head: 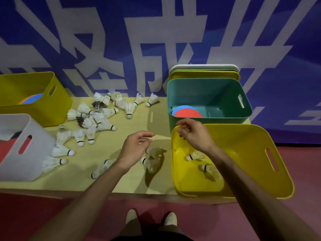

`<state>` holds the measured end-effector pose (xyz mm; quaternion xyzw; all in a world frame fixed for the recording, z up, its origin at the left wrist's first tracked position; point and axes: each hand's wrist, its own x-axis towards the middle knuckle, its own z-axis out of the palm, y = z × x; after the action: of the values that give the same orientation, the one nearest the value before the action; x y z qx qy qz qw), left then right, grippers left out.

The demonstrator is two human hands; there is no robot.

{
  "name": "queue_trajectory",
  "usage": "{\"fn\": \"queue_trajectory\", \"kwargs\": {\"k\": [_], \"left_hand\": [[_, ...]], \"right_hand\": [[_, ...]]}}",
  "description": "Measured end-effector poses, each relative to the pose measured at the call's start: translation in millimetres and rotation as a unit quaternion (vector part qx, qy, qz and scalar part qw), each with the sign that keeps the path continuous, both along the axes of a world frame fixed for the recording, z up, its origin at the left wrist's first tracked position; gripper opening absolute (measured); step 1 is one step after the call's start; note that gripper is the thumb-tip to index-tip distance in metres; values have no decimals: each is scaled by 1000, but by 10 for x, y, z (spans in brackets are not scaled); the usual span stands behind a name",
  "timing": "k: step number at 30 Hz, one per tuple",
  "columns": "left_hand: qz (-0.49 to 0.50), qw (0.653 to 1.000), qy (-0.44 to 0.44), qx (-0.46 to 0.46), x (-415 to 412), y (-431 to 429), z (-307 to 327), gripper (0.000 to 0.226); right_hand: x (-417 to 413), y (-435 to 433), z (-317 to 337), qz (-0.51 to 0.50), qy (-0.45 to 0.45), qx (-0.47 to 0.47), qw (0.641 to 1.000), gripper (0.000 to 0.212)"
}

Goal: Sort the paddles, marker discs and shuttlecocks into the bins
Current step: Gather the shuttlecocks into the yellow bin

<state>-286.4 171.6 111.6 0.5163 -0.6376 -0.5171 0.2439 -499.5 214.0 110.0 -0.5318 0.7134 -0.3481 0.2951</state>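
two shuttlecocks [192, 157] are seen in the yellow bin [243, 162]; left hand [136, 149] and right hand [193, 133] are held loosely curled, empty.

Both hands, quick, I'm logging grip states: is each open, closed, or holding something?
Left hand: open, fingers relaxed, holding nothing.
Right hand: open, fingers loosely curled, empty, over the bright yellow plastic bin rim.

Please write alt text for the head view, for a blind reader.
A person's left hand and right hand hover, holding nothing, over a table strewn with white shuttlecocks, the right above a near yellow bin with some inside. Behind it a teal bin holds marker discs; a white bin and a far yellow bin stand at left.
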Motion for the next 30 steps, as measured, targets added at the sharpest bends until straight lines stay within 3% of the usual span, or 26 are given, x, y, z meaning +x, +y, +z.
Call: {"fn": "queue_trajectory", "kwargs": {"k": [7,14,22,30], "left_hand": [[72,997,1,4,742,-239,-203,24],[76,996,-41,28,1596,-408,-589,26],[34,988,-117,91,2158,-396,-1095,43],[-80,983,-162,37,2330,-513,-1521,57]], "right_hand": [[922,-430,-2,37,-49,22,998,20],[1583,-516,-428,8,-48,83,995,18],[2186,-559,-931,2,-68,217,974,26],[2790,-630,-1222,-39,-50,281,957,40]]}}
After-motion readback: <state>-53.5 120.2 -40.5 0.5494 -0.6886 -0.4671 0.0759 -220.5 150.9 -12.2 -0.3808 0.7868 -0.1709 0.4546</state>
